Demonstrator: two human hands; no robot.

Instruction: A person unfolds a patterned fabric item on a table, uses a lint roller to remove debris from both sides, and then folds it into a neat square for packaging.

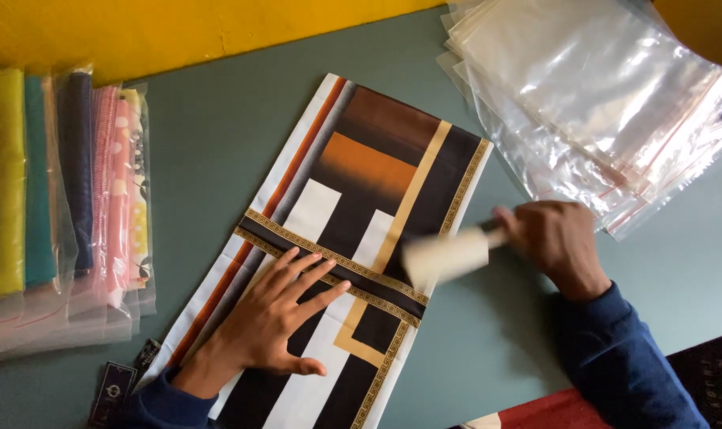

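— What have your hands got right now?

— My left hand (277,318) lies flat on the folded patterned cloth (341,238), fingers (309,274) released and spread wide, pressing it against the grey-green counter (218,135). It grips nothing. My right hand (555,242) is clenched around the handle of a lint roller (448,256); the pale roller head is blurred and sits over the cloth's right edge, about halfway along its length.

— Where does the cloth lie?

— In the middle of the counter, running at a slant from near left to far right. It shows brown, orange, black and white blocks with gold-patterned bands, one band crossing just beyond my left fingertips.

— And around it?

— On the far right, a loose stack of clear zip bags (607,103), close beyond my right hand. On the left, well apart from the cloth, a row of bagged fabrics (59,191) in yellow, teal, navy and pink. Near my left sleeve, two small dark tags (122,381) lie beside the cloth's near left corner. A yellow wall (178,24) runs along the far side.
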